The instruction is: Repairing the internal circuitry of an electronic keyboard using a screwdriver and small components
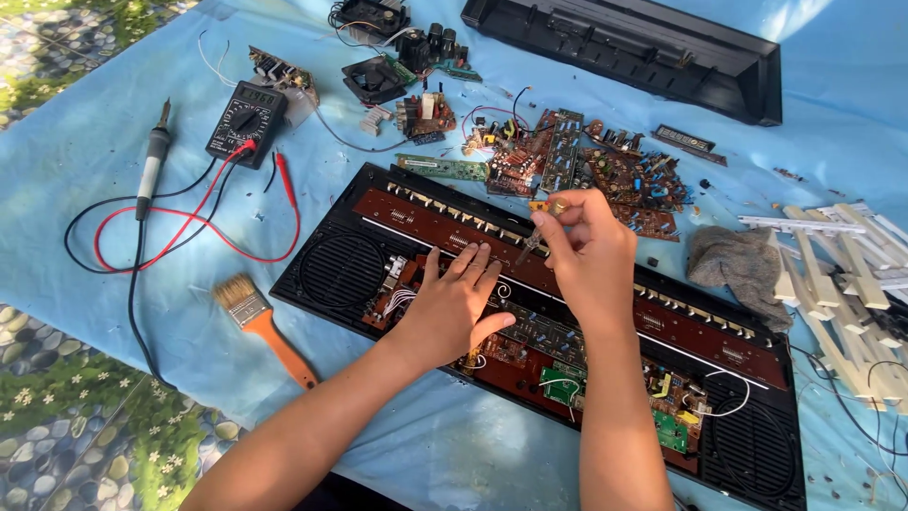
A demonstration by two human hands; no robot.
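Multimeter [248,118] and paintbrush [265,326] lie left of the keyboard chassis [322,274].

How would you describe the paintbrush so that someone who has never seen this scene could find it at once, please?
Start at the long black opened keyboard case on the blue cloth, where the left hand rests. Just off the case's left end lies the paintbrush, flat on the cloth. Unlike the nearby multimeter and its red and black leads, it has an orange handle and pale bristles.
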